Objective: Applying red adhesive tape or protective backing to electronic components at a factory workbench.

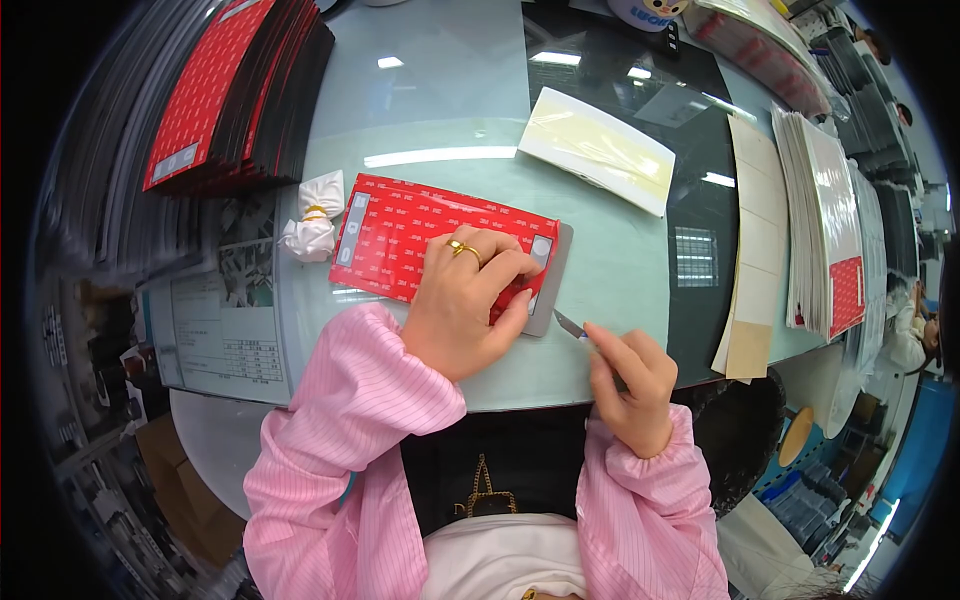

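Observation:
A flat rectangular panel (390, 240) lies tilted on the desk, covered with red printed film. A bare grey strip (559, 275) shows along its right edge. My left hand (465, 300) rests on the right half of this panel, fingers bent and apart, thumb near the right edge. What lies under the fingertips is partly hidden. Just right of the panel, my right hand (635, 385) is closed around a small craft knife (570, 325). Its blade points up and left toward the panel's lower right corner, apart from it.
Stacks of red-covered panels (205, 100) stand at the far left. A white bundle tied with a yellow band (315, 215) lies beside the panel. Farther back is a pale yellow pad of sheets (600, 150). Cardboard strips (755, 250) and stacked white sheets (815, 220) line the right side.

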`<state>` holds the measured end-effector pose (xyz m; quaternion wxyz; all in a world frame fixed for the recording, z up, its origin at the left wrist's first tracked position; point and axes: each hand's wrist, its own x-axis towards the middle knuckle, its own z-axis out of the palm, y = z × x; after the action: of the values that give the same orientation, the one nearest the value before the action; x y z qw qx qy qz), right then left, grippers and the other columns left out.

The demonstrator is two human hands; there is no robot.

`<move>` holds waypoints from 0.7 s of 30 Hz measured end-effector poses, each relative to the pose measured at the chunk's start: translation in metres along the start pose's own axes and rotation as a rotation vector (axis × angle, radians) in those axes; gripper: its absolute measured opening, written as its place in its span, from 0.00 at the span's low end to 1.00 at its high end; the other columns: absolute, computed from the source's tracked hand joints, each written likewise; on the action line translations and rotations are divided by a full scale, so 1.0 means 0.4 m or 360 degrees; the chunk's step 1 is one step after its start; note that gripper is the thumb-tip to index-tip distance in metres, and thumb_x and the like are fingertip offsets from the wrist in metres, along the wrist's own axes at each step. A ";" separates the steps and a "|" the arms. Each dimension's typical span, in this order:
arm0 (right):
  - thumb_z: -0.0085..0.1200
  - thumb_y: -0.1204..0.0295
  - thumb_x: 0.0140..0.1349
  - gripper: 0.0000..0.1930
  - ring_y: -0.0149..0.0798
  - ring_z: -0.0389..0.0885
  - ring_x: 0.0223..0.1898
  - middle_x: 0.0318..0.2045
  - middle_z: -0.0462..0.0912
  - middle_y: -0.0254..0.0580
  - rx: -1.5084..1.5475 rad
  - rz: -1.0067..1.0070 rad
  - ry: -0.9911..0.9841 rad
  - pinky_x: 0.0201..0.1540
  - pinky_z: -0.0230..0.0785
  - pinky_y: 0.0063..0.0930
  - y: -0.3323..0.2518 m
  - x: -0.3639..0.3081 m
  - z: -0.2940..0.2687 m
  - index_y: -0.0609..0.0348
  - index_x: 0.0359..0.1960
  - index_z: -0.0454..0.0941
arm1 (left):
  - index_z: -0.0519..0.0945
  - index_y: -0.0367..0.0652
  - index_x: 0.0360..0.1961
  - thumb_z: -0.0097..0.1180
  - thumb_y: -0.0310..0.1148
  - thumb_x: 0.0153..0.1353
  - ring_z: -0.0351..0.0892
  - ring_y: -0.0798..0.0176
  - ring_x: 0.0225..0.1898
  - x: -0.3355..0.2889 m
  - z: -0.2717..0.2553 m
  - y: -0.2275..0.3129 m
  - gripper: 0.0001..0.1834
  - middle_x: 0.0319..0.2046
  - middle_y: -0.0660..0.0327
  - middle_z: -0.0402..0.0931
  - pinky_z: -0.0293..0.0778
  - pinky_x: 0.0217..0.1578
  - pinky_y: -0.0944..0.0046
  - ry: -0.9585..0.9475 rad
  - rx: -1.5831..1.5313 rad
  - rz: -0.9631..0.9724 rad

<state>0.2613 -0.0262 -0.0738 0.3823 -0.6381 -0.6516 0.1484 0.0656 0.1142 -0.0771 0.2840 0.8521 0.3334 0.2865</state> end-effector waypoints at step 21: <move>0.60 0.88 0.55 0.21 0.37 0.72 0.21 0.23 0.75 0.40 -0.0089 -0.0043 0.0007 0.24 0.63 0.29 0.005 -0.002 0.011 0.62 0.51 0.85 | 0.83 0.44 0.43 0.66 0.25 0.53 0.75 0.55 0.47 0.000 0.002 0.002 0.15 0.43 0.60 0.78 0.65 0.51 0.56 0.0011 0.0028 0.0013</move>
<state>0.2596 -0.0253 -0.0784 0.3676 -0.6400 -0.6634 0.1235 0.0663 0.1135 -0.0770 0.2740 0.8550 0.3334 0.2877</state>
